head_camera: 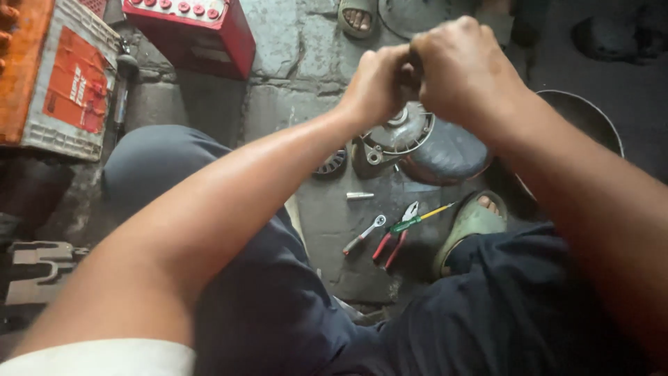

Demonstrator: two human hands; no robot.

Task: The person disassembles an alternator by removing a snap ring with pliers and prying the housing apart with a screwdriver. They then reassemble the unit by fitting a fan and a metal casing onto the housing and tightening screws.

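Motor housing (435, 150), dark and rounded with a metal end cover, rests on the stone floor (299, 69) between the knees, within reach. Left hand (376, 87) and right hand (463, 66) meet above it, fingers curled together; what they clamp is hidden. Pliers (393, 240), ratchet wrench (363, 235) and screwdriver (421, 218) lie just beside.

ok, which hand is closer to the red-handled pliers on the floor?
Left, narrowly. The left hand is up the picture from the red-handled pliers, almost in line; the right hand sits higher and off to the right. Both are well clear.
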